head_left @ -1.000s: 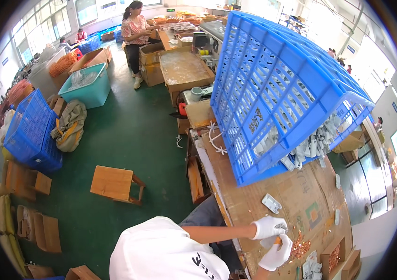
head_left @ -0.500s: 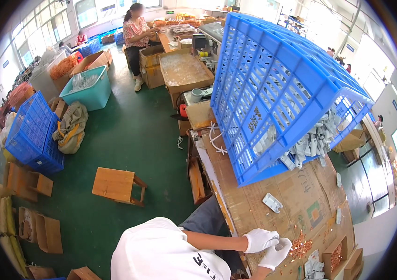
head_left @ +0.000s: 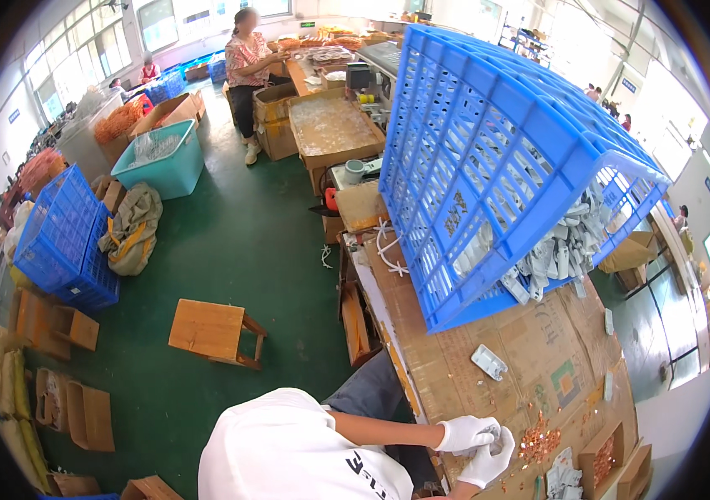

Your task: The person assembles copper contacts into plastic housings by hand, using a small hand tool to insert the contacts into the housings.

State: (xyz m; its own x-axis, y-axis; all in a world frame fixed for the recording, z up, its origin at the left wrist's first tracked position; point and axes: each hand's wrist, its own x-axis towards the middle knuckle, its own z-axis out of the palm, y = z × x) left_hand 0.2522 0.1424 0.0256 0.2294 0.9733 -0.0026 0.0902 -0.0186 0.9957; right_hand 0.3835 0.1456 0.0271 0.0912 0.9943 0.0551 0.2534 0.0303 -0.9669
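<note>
The left hand [head_left: 466, 433], in a white knitted glove, is drawn together with the right hand [head_left: 488, 461], gloved alike, over the near part of the brown cardboard-covered desk [head_left: 521, 342]. Their fingers are bent and meet; what they clasp is too hidden to tell. Just right of them lies a loose scatter of small copper-coloured metal pieces [head_left: 541, 442], with more in an open brown cardboard box [head_left: 602, 460] farther right. Beside that box, at the near edge, is a heap of pale grey-white plastic parts [head_left: 564, 478]. Beyond the hands, a single white rectangular plastic casing [head_left: 489, 362] lies on the desk. At the far end, a large blue lattice-sided plastic crate [head_left: 488, 200] stands tilted, with grey-white plastic pieces [head_left: 561, 254] massed at its open side.
</note>
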